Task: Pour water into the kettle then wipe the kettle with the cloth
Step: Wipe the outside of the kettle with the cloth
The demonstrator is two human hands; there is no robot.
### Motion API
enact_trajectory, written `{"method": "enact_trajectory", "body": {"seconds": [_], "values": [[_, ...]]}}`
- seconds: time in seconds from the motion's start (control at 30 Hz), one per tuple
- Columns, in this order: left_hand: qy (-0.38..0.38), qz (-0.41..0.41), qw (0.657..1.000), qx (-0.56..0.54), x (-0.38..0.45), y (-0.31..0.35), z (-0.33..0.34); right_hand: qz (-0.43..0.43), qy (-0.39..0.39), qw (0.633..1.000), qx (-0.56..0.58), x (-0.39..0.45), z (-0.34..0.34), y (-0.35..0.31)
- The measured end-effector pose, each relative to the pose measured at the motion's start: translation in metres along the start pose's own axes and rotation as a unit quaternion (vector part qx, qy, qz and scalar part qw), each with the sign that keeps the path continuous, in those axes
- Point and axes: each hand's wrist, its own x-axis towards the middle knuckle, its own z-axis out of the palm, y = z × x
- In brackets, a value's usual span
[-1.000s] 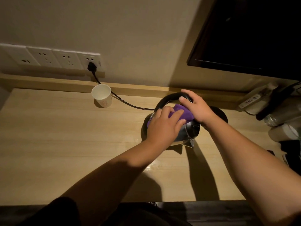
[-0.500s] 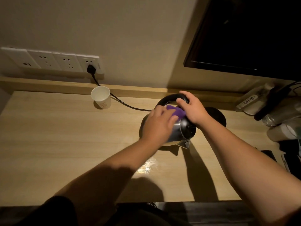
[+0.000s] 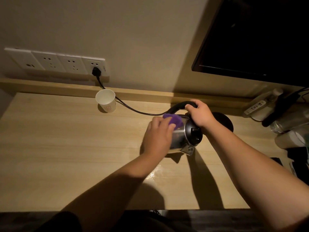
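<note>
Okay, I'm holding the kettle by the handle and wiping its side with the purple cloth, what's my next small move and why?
Probably draw the purple cloth down the steel side of the kettle toward the spout. The left hand presses it high on the body near the handle, so the lower wall looks unwiped, while the right hand grips the handle and steadies the tilted kettle.

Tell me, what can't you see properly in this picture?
- Head view: any water inside the kettle; its black lid is closed.
- Most of the purple cloth, under the left hand.
- Things at the right edge: dark, blurred, cut off.
- The paper cup logo: too small.
</note>
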Motion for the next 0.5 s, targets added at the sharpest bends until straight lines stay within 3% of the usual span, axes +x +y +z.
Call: {"method": "enact_trajectory", "body": {"seconds": [0.1, 0.2, 0.3, 0.4, 0.5], "values": [[0.017, 0.089, 0.996, 0.018, -0.004, 0.02, 0.003, -0.002, -0.006, 1.0, 0.001, -0.001, 0.001, 0.002], [-0.028, -0.008, 1.0, 0.0, 0.017, -0.008, -0.001, -0.002, -0.007, 1.0, 0.004, -0.007, -0.001, 0.005], [-0.133, -0.109, 0.985, -0.014, 0.053, -0.048, -0.01, -0.018, -0.01, 1.0, 0.011, -0.009, 0.001, 0.006], [-0.193, -0.098, 0.976, -0.008, 0.066, -0.057, -0.016, -0.027, -0.004, 1.0, 0.004, -0.01, 0.006, 0.002], [-0.133, -0.077, 0.988, -0.007, 0.046, -0.043, -0.018, -0.02, 0.002, 1.0, -0.001, -0.012, 0.005, 0.003]]}}
